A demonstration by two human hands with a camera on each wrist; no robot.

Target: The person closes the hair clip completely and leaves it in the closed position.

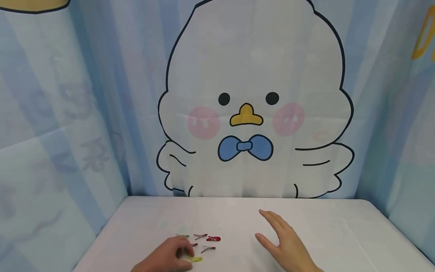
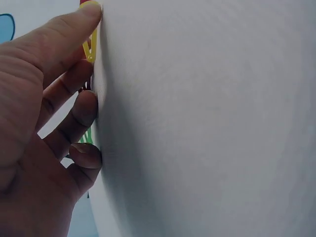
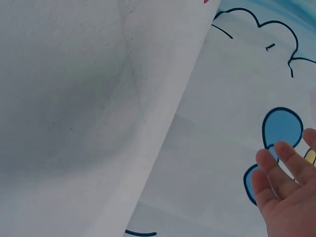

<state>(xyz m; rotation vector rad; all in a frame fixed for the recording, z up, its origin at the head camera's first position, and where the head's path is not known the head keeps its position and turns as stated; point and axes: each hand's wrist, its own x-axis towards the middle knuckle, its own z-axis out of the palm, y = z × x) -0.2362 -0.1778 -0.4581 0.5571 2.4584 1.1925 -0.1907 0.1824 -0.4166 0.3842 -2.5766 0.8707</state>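
Note:
My left hand (image 1: 170,254) is low over the table's left half, fingers bent. Its thumb and index finger stand apart around the near end of a yellow hair clip (image 1: 196,259); in the left wrist view the thumb overlaps that clip (image 2: 93,47). Just beyond lie a green hair clip (image 1: 183,236), a red one (image 1: 213,238) and a dark red one (image 1: 200,236). Another dark clip (image 1: 209,248) sits nearer, and a further one (image 1: 194,244) is partly covered by the fingers. My right hand (image 1: 289,247) hovers at the right, fingers spread, holding nothing.
A white-covered table (image 1: 343,226) reaches back to a hanging cloth (image 1: 248,173) printed with a white cartoon bird. Pale blue cloth (image 1: 44,124) hangs on the left side, and more (image 1: 408,143) on the right.

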